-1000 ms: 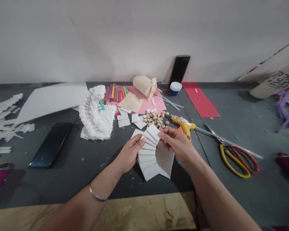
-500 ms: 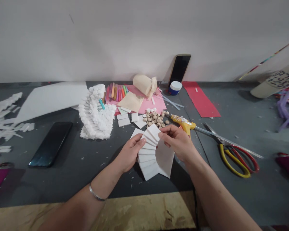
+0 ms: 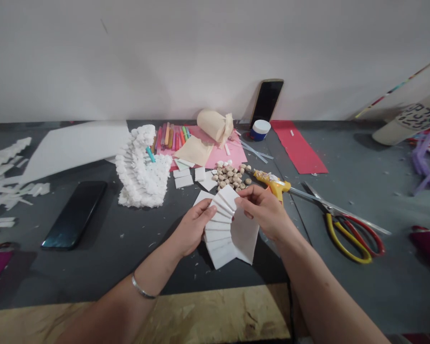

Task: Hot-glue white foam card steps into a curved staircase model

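Both hands hold a fan of white cards (image 3: 222,231) low over the dark surface (image 3: 129,258).

A white sheet (image 3: 75,145) lies at ten o'clock from the fan, with a white spiral model (image 3: 139,172) nearer on the same side. The left hand (image 3: 191,229) has its grip closed on the fan's left edge, and the right hand (image 3: 267,212) pinches the top card. The scissors (image 3: 347,229) lie at three o'clock, the phone (image 3: 75,215) at nine, the glue gun (image 3: 274,184) at one and the wooden beads (image 3: 231,176) at twelve.
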Demonstrator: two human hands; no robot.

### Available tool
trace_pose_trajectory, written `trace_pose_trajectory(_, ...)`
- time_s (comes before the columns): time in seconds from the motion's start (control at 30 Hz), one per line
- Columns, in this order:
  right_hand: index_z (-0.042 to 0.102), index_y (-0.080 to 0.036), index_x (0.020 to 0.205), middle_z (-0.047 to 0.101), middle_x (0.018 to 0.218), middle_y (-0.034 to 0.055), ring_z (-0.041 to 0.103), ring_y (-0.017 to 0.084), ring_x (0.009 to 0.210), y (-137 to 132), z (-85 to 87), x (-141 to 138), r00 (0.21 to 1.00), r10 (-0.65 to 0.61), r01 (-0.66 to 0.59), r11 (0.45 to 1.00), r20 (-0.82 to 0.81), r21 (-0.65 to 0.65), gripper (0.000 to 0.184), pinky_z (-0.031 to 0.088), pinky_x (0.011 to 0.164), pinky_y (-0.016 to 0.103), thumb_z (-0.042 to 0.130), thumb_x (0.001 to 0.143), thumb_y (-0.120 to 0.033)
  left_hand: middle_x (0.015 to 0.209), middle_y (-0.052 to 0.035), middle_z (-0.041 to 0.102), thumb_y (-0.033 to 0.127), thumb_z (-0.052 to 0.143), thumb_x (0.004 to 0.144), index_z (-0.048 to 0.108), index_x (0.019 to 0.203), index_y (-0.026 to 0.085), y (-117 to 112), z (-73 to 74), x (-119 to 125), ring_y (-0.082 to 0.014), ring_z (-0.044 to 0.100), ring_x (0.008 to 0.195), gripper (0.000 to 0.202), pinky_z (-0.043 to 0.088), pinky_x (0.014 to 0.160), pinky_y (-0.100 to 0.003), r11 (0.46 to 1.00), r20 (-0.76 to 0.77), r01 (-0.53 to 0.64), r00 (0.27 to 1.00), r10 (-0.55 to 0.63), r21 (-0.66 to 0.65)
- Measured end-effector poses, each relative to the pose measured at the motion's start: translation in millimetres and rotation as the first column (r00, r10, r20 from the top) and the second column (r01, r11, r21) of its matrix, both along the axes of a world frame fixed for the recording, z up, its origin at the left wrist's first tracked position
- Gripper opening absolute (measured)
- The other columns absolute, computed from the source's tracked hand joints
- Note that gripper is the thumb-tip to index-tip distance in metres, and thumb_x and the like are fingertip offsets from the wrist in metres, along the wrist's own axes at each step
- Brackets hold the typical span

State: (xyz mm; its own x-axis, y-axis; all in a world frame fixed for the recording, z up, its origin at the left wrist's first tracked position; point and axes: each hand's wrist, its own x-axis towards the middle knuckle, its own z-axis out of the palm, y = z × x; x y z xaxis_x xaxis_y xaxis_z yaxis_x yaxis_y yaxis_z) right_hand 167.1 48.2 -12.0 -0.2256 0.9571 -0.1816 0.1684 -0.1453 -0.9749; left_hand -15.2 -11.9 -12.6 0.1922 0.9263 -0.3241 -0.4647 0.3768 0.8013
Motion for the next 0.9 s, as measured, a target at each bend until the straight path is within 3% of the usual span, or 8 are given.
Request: trace_pose_trajectory(0.9,0.06,-0.02,0.086,0.056,0.065,-0.002,0.05,0.013,0.059,-0.2,3.3,-1.1,0.998,0.005,-0.007,0.999,0.059,0.042,0.029,0.037,0.053,0.028,0.068,0.072,-0.045,0.096,-0.0089,0.074,0.035,0.068,0.083,0.067,0.104,0.016,0.1,-1.2,-0.6,-0.0217,0.068,0.089,0.028,0.049,0.082,-0.033,1.0,-0.005,-0.001,1.0,0.001,0.016)
